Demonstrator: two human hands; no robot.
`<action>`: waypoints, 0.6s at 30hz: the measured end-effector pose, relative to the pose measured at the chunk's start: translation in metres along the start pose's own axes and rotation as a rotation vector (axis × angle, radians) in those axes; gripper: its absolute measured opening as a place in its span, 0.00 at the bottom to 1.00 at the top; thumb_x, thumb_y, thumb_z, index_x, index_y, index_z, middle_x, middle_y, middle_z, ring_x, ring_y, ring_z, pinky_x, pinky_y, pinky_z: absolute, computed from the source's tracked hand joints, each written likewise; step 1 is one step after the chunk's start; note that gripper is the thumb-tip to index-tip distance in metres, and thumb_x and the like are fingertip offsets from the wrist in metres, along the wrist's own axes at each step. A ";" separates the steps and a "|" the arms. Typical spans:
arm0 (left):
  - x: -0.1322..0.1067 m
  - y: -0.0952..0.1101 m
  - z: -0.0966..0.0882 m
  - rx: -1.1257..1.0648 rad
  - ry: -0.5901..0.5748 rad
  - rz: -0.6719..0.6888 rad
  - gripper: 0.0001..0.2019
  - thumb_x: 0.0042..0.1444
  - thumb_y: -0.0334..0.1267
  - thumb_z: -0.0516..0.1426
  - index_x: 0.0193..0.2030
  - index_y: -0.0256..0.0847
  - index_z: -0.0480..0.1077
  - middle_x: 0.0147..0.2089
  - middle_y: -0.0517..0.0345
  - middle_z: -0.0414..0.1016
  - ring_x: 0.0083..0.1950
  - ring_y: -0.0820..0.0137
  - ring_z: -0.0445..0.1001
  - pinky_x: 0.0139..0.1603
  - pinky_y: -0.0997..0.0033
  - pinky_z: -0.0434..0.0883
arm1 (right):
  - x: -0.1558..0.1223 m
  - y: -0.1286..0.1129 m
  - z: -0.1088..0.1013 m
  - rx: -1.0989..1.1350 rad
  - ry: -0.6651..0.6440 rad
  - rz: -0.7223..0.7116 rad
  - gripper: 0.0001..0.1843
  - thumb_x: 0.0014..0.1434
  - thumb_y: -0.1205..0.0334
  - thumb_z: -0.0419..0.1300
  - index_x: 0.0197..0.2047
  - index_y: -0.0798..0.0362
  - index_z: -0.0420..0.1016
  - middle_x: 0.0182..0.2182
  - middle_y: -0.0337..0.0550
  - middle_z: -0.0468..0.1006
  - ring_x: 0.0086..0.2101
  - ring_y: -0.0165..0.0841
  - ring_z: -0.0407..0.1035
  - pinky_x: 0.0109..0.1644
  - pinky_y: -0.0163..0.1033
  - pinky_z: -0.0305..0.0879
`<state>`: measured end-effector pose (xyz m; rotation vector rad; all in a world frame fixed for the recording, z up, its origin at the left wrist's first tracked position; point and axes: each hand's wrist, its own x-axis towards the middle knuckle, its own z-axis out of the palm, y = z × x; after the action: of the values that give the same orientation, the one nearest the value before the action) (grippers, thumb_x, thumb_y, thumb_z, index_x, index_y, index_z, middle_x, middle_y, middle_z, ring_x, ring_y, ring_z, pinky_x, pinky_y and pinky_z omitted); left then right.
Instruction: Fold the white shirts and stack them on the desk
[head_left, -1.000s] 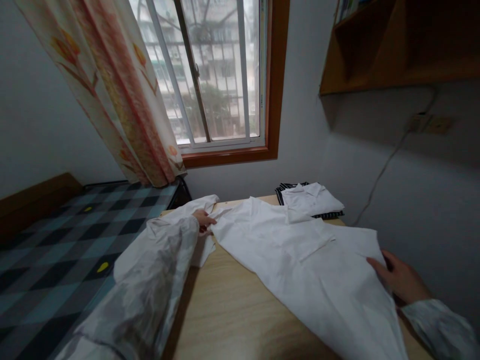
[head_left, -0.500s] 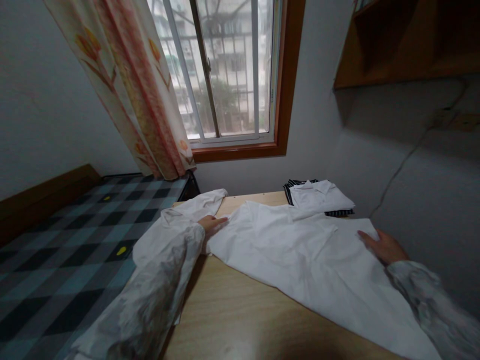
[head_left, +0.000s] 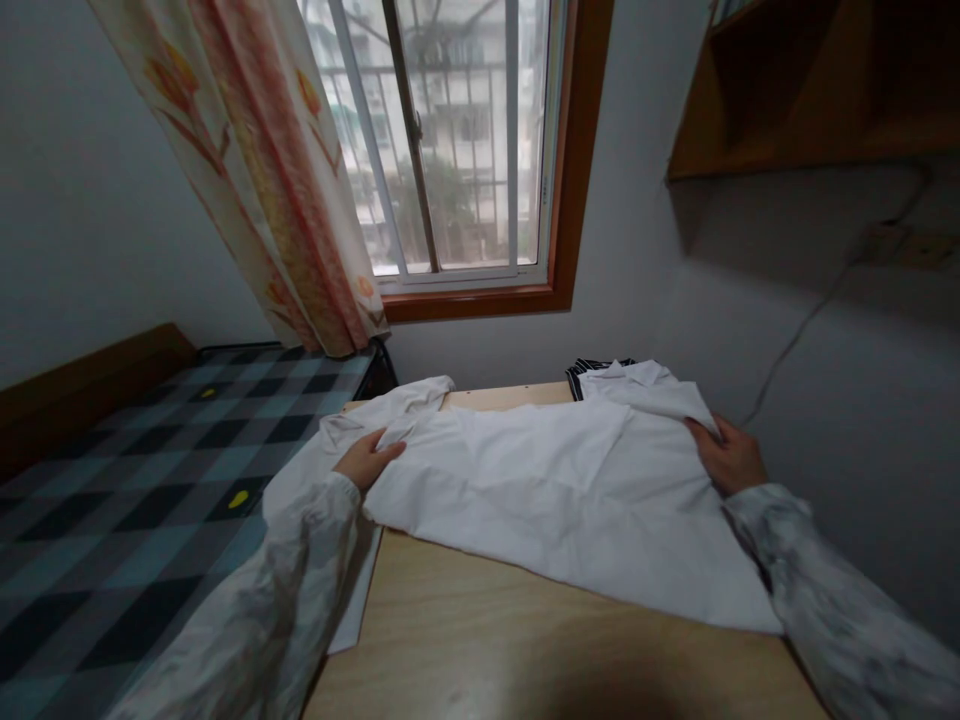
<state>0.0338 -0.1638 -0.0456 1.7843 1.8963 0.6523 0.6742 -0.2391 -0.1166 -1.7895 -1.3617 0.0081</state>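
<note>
A white shirt point(head_left: 540, 480) lies spread and wrinkled across the wooden table point(head_left: 480, 640), its near edge running at a slant. My left hand point(head_left: 369, 458) is closed on the cloth at its left end, thumb pointing right. More white cloth point(head_left: 300, 480) lies beyond and beneath that hand and hangs over the table's left side. At the far right, my right hand point(head_left: 727, 455) pinches the shirt's edge, with a fold of fabric raised at the fingers. Some fingertips of both hands are hidden by the cloth.
Behind the shirt is a folded pile with a white collared garment point(head_left: 634, 375) over a black striped one point(head_left: 577, 378). A bed with a checked cover point(head_left: 172, 480) adjoins on the left. Ahead are a curtain point(head_left: 277, 200) and window; a wooden shelf point(head_left: 787, 100) hangs at upper right.
My left hand has moved left and nearer, drawing the shirt's left end along. My right hand has shifted slightly left and away, and the shirt's lower right edge has pulled back up the table.
</note>
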 end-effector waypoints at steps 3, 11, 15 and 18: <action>-0.001 -0.012 -0.013 0.113 0.065 -0.097 0.28 0.56 0.53 0.63 0.58 0.37 0.78 0.56 0.47 0.84 0.61 0.51 0.79 0.58 0.62 0.77 | 0.028 -0.024 0.035 0.082 -0.095 -0.042 0.31 0.68 0.38 0.54 0.55 0.56 0.81 0.46 0.54 0.85 0.45 0.44 0.77 0.50 0.42 0.71; -0.007 -0.013 -0.036 0.559 -0.067 -0.151 0.23 0.60 0.57 0.61 0.50 0.39 0.78 0.52 0.40 0.83 0.56 0.47 0.81 0.54 0.58 0.75 | 0.047 -0.046 0.079 -0.138 -0.192 -0.016 0.33 0.63 0.46 0.61 0.64 0.59 0.71 0.54 0.63 0.80 0.49 0.49 0.74 0.55 0.50 0.69; -0.023 0.025 -0.029 0.737 0.088 0.150 0.25 0.63 0.54 0.60 0.57 0.38 0.74 0.62 0.33 0.76 0.64 0.41 0.73 0.66 0.47 0.66 | 0.010 -0.075 0.066 -0.175 -0.047 -0.357 0.36 0.65 0.50 0.61 0.71 0.60 0.64 0.64 0.68 0.71 0.63 0.59 0.64 0.68 0.62 0.60; -0.036 0.054 0.009 0.581 -0.096 0.518 0.24 0.66 0.55 0.57 0.61 0.44 0.73 0.67 0.42 0.74 0.68 0.50 0.70 0.72 0.54 0.60 | -0.035 -0.106 0.068 -0.090 -0.295 -0.661 0.31 0.69 0.50 0.58 0.71 0.53 0.66 0.67 0.59 0.71 0.66 0.53 0.64 0.72 0.59 0.59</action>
<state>0.0839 -0.1969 -0.0192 2.6641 1.6622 0.1594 0.5451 -0.2215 -0.1091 -1.3645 -2.1421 -0.1519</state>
